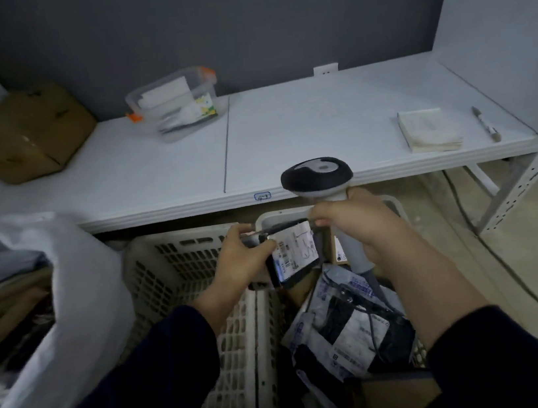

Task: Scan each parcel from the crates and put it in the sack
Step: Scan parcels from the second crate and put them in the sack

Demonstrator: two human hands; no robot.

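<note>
Head camera, looking down: the left hand [242, 259] grips a small dark flat parcel with a white shipping label [296, 251] by its left edge. It holds the parcel up over the crates with the label facing the camera. The right hand [364, 225] is curled round the handle of a grey handheld barcode scanner with a black head [317, 176], and its fingertips seem to touch the parcel's upper right corner as well. The scanner head points away towards the white surface [302, 130], not at the label, and whether this parcel has been scanned cannot be told.

The white lattice plastic crate on the left [185, 284] shows no parcels in the part in view. The white crate on the right [395, 201] holds a heap of grey and black plastic mailers [346, 324]. The big white woven sack [77, 300] at far left stands open with goods inside. I judge the job partly done, with a good many parcels left.

The held parcel's label carries barcodes and lines of print, all too blurred to read. The mailers bear blue print and small codes, also unreadable. A small blue-outlined sticker [262, 196] on the surface's front edge has a handwritten mark, perhaps digits, that I cannot make out.
</note>
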